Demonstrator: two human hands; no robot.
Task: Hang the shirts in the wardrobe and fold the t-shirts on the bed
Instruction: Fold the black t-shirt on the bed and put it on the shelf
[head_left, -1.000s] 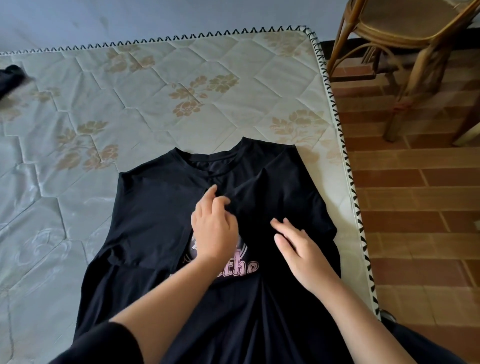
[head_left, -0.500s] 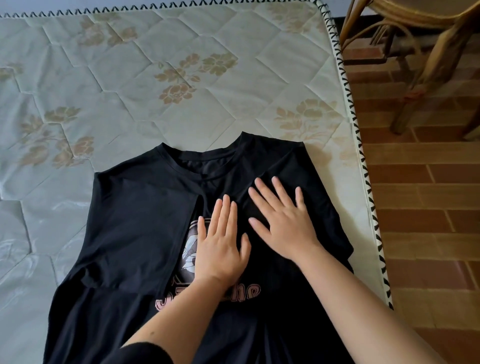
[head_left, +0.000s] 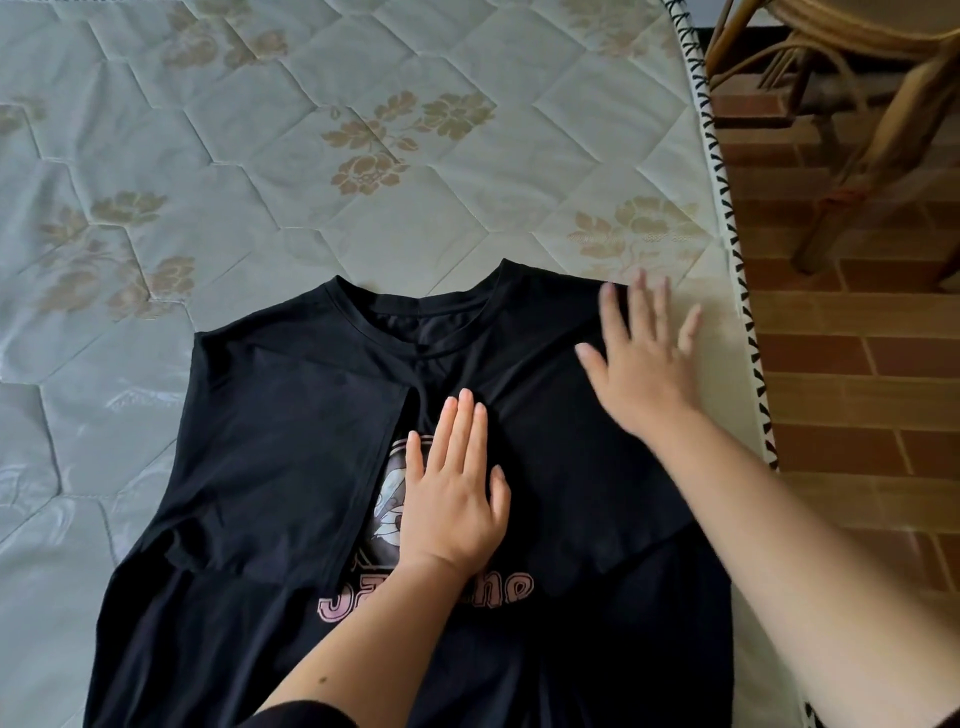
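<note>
A black t-shirt (head_left: 280, 441) with a pink print lies flat on the bed (head_left: 311, 156), its collar pointing away from me and both sides folded in over the chest. My left hand (head_left: 452, 493) presses flat on the print in the middle, fingers straight. My right hand (head_left: 644, 364) is spread open and blurred at the shirt's right shoulder, partly over the bare mattress beside it. The shirt's lower part runs out of view at the bottom.
The quilted mattress with gold flowers stretches away to the left and ahead. Its stitched right edge (head_left: 727, 249) drops to a brick-tiled floor (head_left: 857, 415). A rattan chair (head_left: 852, 130) stands on that floor at the upper right.
My right hand slid from the shirt's chest out to its right shoulder. The left hand opened from a curled grip and now lies flat on the print. The view has dipped closer to the shirt.
</note>
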